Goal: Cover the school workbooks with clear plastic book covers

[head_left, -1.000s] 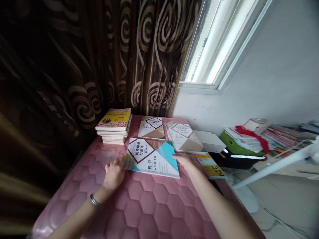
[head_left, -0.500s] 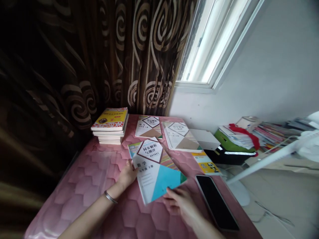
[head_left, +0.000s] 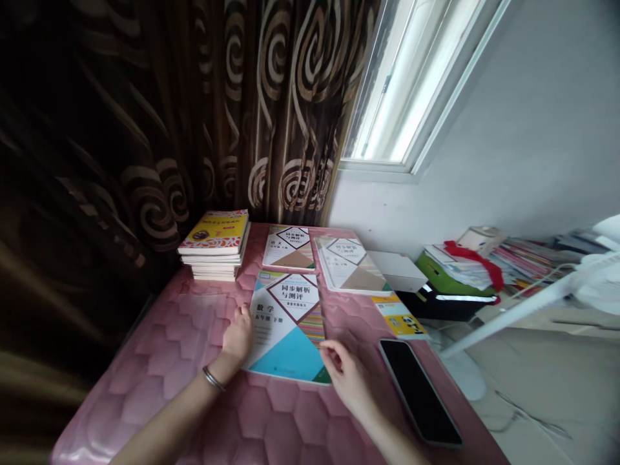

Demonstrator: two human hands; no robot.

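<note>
A mathematics workbook (head_left: 285, 336) with a white and blue cover lies squared up in front of me on the pink padded tabletop (head_left: 271, 413). At its left edge, my left hand (head_left: 238, 334), with a silver bangle at the wrist, is closed on the book. My right hand (head_left: 346, 371) pinches the right edge near the lower corner, thumb and forefinger together. Just behind it lies a workbook with a brown-cornered cover (head_left: 289, 247). A similar workbook (head_left: 349, 265) rests to the right of that one.
A stack of books (head_left: 214, 245) stands at the back left by the curtain (head_left: 232, 129). On the right lie a black phone (head_left: 419, 391) and a yellow panda booklet (head_left: 401, 320). Beyond the edge are a white box (head_left: 394, 270), a green bag (head_left: 443, 274) and a white fan (head_left: 513, 310).
The mathematics workbook has turned from a slant to lie straight. My right hand has moved up from its bottom edge to the right edge; my left hand has shifted slightly left.
</note>
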